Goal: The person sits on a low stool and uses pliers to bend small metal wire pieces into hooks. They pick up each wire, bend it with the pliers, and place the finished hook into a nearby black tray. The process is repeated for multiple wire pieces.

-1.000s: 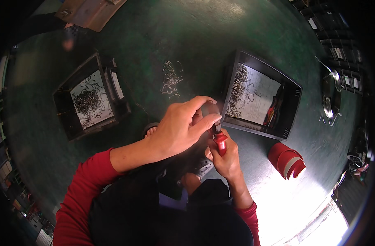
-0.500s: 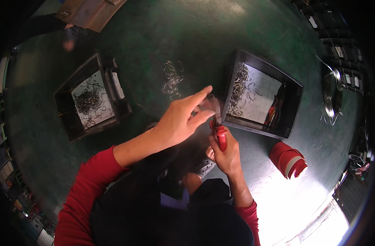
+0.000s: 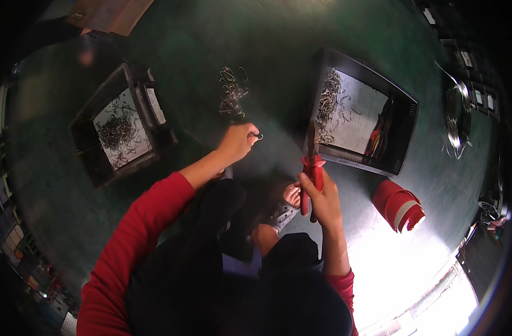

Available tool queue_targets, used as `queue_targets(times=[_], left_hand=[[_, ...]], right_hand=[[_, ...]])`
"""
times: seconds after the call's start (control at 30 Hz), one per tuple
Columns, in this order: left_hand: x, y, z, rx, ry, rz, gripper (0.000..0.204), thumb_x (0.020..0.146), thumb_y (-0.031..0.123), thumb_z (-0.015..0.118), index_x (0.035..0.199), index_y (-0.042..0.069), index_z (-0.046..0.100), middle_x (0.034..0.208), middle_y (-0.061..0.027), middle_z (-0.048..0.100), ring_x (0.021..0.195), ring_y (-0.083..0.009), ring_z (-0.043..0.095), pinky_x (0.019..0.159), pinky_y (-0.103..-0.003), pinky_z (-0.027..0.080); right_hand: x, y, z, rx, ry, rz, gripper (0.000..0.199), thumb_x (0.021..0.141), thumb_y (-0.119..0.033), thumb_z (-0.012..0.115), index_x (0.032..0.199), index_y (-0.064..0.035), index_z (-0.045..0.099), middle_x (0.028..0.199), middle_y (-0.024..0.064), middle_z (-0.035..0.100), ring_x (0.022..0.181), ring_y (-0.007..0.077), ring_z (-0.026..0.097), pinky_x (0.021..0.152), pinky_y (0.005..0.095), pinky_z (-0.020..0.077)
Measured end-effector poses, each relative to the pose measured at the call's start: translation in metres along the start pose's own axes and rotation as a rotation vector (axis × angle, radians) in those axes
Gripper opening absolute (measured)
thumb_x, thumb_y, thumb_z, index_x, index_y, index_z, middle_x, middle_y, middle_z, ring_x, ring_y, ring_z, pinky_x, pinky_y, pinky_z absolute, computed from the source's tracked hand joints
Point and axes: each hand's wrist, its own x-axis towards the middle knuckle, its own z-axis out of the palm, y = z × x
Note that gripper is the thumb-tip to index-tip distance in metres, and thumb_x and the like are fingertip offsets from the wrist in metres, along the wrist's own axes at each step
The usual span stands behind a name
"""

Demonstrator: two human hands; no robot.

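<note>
My left hand (image 3: 237,143) is closed, with a small bent wire hook (image 3: 260,136) sticking out from its fingertips. It hovers just on the near side of a loose pile of wire hooks (image 3: 231,95) on the green floor. In my right hand (image 3: 324,200) is a pair of red-handled pliers (image 3: 312,171), jaws pointing away from me. The pliers' tip lies in front of the near left corner of a black crate (image 3: 404,131), which holds a heap of wire hooks (image 3: 330,101) along its left side.
Red-handled tools (image 3: 376,140) lie inside the right crate. On the left stands another black crate (image 3: 88,154) with a dark heap of bent wire pieces (image 3: 117,134). A red cylindrical object (image 3: 388,201) and a coil of shiny wire (image 3: 456,120) are on the right. Part of another person shows top left.
My left hand has drawn away from the pliers, leftward toward the floor pile, and its fingers have closed on a wire hook. The pliers have shifted slightly right, their handles spread apart.
</note>
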Motion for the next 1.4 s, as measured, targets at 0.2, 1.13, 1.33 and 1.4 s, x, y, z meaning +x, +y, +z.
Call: queue_targets(times=[0.2,1.13,1.33,1.4], left_hand=[[-0.008,-0.016,-0.017,0.134,0.145,0.043,0.038,0.082,0.011,0.072,0.116,0.005,0.056,0.083,-0.0109,0.067,0.069,-0.0242,0.066,0.065,-0.035,0.051],[-0.011,0.033,-0.027,0.359,0.255,0.767,0.023,0.073,0.005,0.074,0.091,0.008,0.059,0.09,-0.005,0.056,0.084,-0.0258,0.055,0.072,-0.038,0.045],[-0.046,0.076,-0.037,0.4,0.346,1.118,0.032,0.066,0.005,0.078,0.093,0.011,0.062,0.094,-0.0031,0.054,0.089,-0.0225,0.055,0.074,-0.037,0.047],[-0.045,0.08,-0.038,0.438,0.348,1.162,0.033,0.066,0.007,0.078,0.094,0.012,0.062,0.096,-0.0029,0.054,0.091,-0.0222,0.055,0.076,-0.037,0.047]], right_hand=[[-0.002,-0.002,-0.001,0.065,0.003,-0.02,0.02,0.093,-0.018,0.063,0.098,-0.0001,0.058,0.074,0.0058,0.063,0.064,0.0085,0.059,0.058,0.0243,0.0456],[0.0,-0.009,0.002,0.036,-0.04,-0.052,0.03,0.092,-0.021,0.064,0.11,0.0033,0.059,0.084,0.0079,0.067,0.078,0.0136,0.065,0.071,0.0272,0.0503],[0.008,-0.019,0.004,0.205,-0.177,-0.025,0.037,0.089,-0.019,0.066,0.122,-0.0028,0.057,0.081,0.0041,0.064,0.072,0.0111,0.062,0.06,0.0234,0.0466],[0.008,-0.02,0.004,0.31,-0.204,0.035,0.039,0.089,-0.018,0.067,0.122,-0.0009,0.056,0.084,0.0051,0.064,0.073,0.0125,0.063,0.063,0.0246,0.0482]])
